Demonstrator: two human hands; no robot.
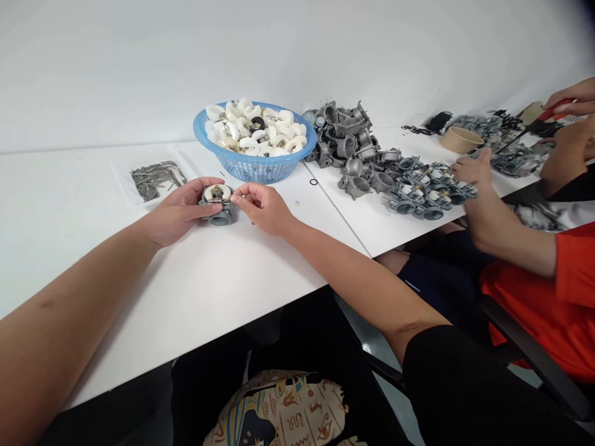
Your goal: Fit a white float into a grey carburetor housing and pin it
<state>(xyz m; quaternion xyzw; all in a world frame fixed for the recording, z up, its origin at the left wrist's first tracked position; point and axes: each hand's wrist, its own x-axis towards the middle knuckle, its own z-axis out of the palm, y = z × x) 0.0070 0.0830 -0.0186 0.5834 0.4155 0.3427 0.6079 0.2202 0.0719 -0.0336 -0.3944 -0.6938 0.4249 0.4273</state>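
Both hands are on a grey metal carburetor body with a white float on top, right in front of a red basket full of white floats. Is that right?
Not quite: the basket is blue, not red, as the head view shows. The rest holds: the left hand and right hand are on the grey carburetor body with a white float on top, in front of the basket of white floats.

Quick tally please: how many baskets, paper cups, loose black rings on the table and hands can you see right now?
Blue basket: 1
Paper cup: 1
Loose black ring: 1
Hands: 5, namely the wearer's left hand and right hand, plus three co-worker hands at the right
Total: 8
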